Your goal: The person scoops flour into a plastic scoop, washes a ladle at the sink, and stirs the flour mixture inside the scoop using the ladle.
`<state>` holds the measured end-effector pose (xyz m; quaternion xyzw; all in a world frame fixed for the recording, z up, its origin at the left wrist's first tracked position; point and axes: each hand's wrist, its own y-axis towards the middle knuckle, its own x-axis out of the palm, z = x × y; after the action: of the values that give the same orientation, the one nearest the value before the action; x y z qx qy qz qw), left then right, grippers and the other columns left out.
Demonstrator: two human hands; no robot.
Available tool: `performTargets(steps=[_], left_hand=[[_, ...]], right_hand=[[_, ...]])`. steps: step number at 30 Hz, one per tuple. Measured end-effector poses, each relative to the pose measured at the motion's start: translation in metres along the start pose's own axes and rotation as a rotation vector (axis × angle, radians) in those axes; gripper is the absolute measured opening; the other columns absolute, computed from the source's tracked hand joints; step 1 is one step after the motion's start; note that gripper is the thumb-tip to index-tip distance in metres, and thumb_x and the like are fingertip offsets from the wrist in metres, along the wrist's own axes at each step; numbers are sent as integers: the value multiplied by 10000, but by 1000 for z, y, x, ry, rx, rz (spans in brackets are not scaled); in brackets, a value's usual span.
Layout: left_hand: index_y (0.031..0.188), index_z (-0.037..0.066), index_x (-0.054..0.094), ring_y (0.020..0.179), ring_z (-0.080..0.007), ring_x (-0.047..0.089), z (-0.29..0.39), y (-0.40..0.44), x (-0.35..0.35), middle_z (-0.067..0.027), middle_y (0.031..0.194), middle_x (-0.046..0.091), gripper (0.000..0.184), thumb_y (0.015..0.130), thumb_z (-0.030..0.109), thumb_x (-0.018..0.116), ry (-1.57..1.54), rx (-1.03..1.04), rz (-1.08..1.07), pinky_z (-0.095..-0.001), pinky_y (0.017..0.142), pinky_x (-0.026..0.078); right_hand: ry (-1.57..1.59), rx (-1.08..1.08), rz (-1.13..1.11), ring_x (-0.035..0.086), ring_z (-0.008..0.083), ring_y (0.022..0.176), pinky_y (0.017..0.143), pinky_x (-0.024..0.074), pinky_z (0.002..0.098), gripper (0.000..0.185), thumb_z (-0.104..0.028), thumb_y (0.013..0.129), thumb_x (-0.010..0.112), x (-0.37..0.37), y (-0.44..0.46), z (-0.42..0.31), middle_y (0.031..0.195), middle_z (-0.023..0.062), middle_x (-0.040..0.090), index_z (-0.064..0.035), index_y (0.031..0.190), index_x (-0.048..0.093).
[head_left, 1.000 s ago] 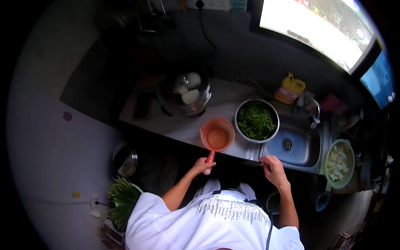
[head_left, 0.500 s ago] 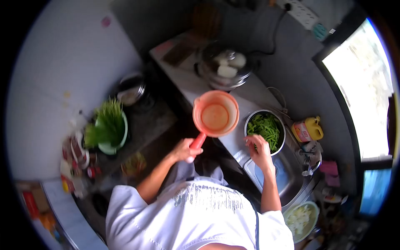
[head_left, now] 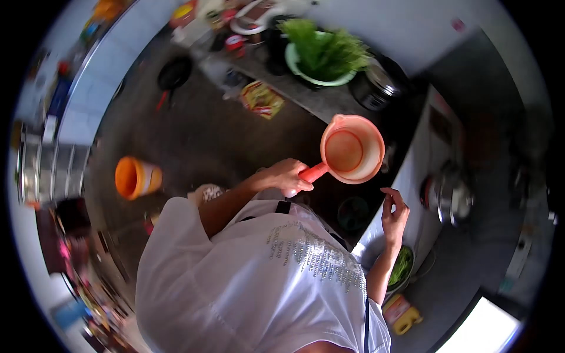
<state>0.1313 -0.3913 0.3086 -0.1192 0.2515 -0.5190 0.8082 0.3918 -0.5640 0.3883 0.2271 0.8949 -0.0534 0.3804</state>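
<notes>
My left hand (head_left: 288, 176) is closed around the handle of an orange plastic water dipper (head_left: 353, 149). The dipper's wide mouth faces up towards me; whether any liquid lies in it I cannot tell. To its right and a little lower, my right hand (head_left: 395, 213) is raised with loosely bent fingers apart and nothing in them. Below that hand, partly hidden by my forearm, a metal bowl of cut green vegetables (head_left: 402, 266) stands by the counter (head_left: 415, 170).
Leafy greens fill a light green basin (head_left: 325, 81) on a ledge, beside a dark pot (head_left: 376, 85). A steamer pot (head_left: 450, 197) stands on the right counter. An orange bucket (head_left: 136, 177) and a black pan (head_left: 175, 73) are on the left. A yellow jug (head_left: 402, 315) is lower right.
My view has turned left, so the counter has swung right and more floor shows. My right hand has come away from the bowl of greens. The dipper stays in my left hand.
</notes>
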Motion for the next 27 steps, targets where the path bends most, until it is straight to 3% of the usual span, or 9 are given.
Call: performTargets(steps=[2,3,7,11,17,19,24,26,27], left_hand=[[747,40,604,565,-162,602,-23,-39,-24,-62,619,615,303,725,327,700,-10,-19,67,-314,558,459],[777,35,620,607,-188,617,-23,-59,-43,-74,651,629,322,696,339,684,-58,-142,30,-332,591,468],[849,25,648,682,-271,628,-82,-138,-79,-120,715,648,390,662,365,672,-169,-200,296,-378,648,486],[863,28,656,686,-275,633,-164,-210,-112,-131,731,651,397,670,376,666,-101,-177,584,-382,654,492],[863,18,657,693,-259,638,-234,-299,-135,-131,744,654,395,692,374,668,-402,-384,830,-358,661,494],[872,13,651,682,-224,631,-250,-315,-139,-107,728,646,406,702,380,676,-644,-384,1013,-337,652,485],[886,4,651,682,-219,628,-287,-355,-180,-114,736,646,430,701,391,679,-867,-544,1298,-336,644,477],[887,-2,655,686,-245,636,-310,-374,-209,-143,752,651,445,687,394,678,-928,-587,1399,-349,649,480],[901,4,649,678,-210,624,-321,-383,-221,-114,741,646,440,706,396,688,-900,-667,1432,-334,637,474]], right_hand=[[15,-63,-98,371,55,532,495,330,218,195,24,869,505,27,25,-34,593,16,412,-47,979,650],[33,-98,-130,346,39,520,472,296,212,190,21,880,500,47,38,-49,591,-2,395,-45,979,648],[34,-306,-338,321,38,522,471,276,217,185,28,881,498,132,84,-125,592,-10,391,-39,974,643],[-8,-506,-576,348,51,534,485,312,227,172,29,888,492,245,116,-212,596,11,397,-38,966,630],[-21,-595,-902,382,42,559,504,333,218,156,1,900,490,381,146,-313,630,15,472,-29,966,628],[-23,-612,-957,292,31,549,491,239,221,182,-11,917,467,429,159,-333,607,-58,379,-39,925,646],[-255,-767,-1058,478,80,547,530,391,239,129,-63,882,533,587,260,-258,607,14,535,-49,897,660],[-212,-1028,-1045,576,187,528,508,452,356,132,-115,867,520,650,317,-180,606,75,577,-42,874,630],[-436,-751,-1202,583,195,517,494,459,374,132,-125,860,520,653,318,-189,607,82,579,-38,853,619]])
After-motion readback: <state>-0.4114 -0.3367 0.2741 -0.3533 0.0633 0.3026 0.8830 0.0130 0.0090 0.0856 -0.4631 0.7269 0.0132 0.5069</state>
